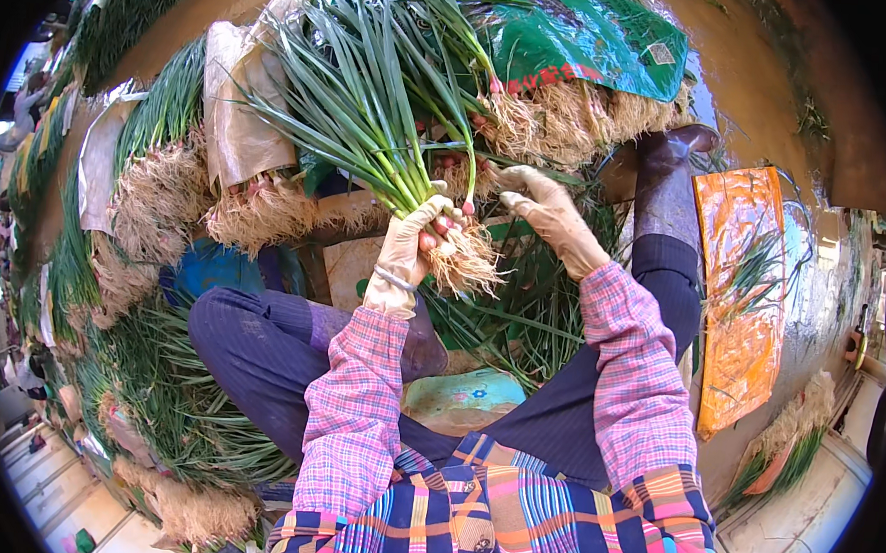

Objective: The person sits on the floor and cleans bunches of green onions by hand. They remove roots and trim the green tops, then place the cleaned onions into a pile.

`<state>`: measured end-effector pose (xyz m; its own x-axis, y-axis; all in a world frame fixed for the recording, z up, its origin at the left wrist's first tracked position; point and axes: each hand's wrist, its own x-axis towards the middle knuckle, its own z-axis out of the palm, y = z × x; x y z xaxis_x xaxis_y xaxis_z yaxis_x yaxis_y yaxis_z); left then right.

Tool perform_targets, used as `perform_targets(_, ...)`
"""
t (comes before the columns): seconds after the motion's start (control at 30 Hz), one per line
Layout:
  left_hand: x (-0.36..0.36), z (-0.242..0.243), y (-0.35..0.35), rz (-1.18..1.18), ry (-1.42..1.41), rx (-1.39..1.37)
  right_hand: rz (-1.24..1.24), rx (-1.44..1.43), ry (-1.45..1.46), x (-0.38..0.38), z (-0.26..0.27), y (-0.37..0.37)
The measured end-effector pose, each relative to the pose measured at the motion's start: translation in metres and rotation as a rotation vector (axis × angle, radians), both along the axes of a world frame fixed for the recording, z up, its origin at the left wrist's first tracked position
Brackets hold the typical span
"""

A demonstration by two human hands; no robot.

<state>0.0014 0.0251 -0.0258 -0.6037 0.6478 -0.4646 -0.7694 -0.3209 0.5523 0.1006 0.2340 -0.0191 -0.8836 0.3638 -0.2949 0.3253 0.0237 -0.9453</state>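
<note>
My left hand (399,255), in a pale rubber glove with a band at the wrist, grips a bunch of spring onions (371,134) just above the reddish bulbs. Their leaves fan up and away, and the pale roots hang to the right of the fist. One stalk with a pink bulb (468,207) stands slightly apart on the bunch's right side. My right hand (555,218), also gloved, is just right of that stalk, thumb and forefinger parted with nothing plainly between them. Beyond it lies a root-heavy pile of spring onions (564,121), partly under a green plastic sack (598,40).
Wrapped bundles (262,207) line the left, beside loose greens (174,382). Leaf scraps (538,319) cover the ground between my bent legs. An orange sack (739,352) lies on the wet floor at right, with another bundle (788,437) beyond. My boot (670,176) stands near the pile.
</note>
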Motion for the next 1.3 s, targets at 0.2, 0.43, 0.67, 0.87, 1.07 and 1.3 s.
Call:
perform_targets(0.2, 0.002, 0.002, -0.007, -0.036, 0.086, -0.144, 0.224, 0.041, -0.004, -0.004, -0.011, -0.059)
perform_targets(0.43, 0.010, 0.020, -0.003, -0.123, 0.121, 0.030, 0.311, 0.150, -0.006, 0.011, -0.002, -0.016)
perform_targets(0.67, -0.009, 0.030, 0.005, 0.063, 0.083, 0.348, 0.455, 0.717, -0.293, -0.003, 0.012, 0.033)
perform_targets(0.87, 0.015, 0.020, 0.028, -0.020, -0.006, 0.044, -0.007, 1.158, -0.024, -0.139, 0.013, 0.054)
perform_targets(1.07, -0.003, 0.013, 0.026, 0.039, -0.099, -0.006, -0.104, 1.105, 0.050, -0.102, 0.014, 0.045)
perform_targets(1.3, -0.001, 0.005, 0.022, 0.008, -0.077, -0.137, 0.329, 0.390, 0.105, -0.038, 0.035, -0.005)
